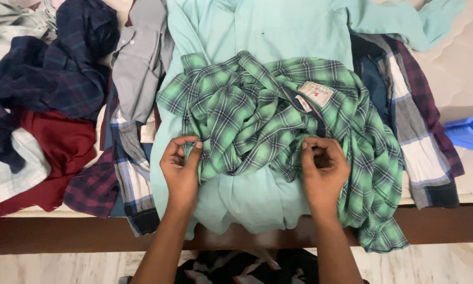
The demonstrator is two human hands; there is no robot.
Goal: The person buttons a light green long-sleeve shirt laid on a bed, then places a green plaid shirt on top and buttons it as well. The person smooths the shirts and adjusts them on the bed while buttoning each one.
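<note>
Both hands, left hand (pixel 181 165) and right hand (pixel 323 168), pinch the crumpled green plaid shirt (pixel 278 115), not yet folded, atop a flat mint shirt (pixel 257 26) on the bed (pixel 457 63).

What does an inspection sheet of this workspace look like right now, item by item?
Surface: mattress on a dark wooden frame, mostly covered in clothes.
Job's things: crumpled green plaid shirt, lying on a mint shirt.
Clutter: navy plaid heap, maroon garment, grey shirt, checked shirt, blue plastic item.
Hands: left hand and right hand both pinch the green plaid fabric.
Cables: nothing seen.
Surroundings: pale tiled floor.
</note>
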